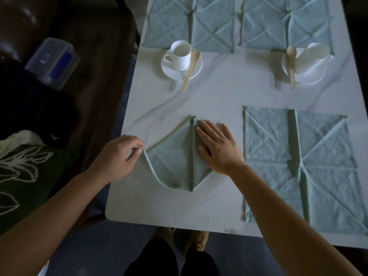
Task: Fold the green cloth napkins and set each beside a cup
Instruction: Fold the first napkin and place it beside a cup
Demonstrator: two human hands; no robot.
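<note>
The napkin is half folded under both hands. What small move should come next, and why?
Probably the left hand should carry the corner it pinches across to the centre crease of the napkin. The right hand lies flat on the right flap, already folded in; the left flap is raised and not yet folded.

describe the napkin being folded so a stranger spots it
On the white table, look at the near left corner. The green napkin there is folded to a point, pinched by the left hand, pressed by the right hand; the other napkins lie spread flat.
</note>
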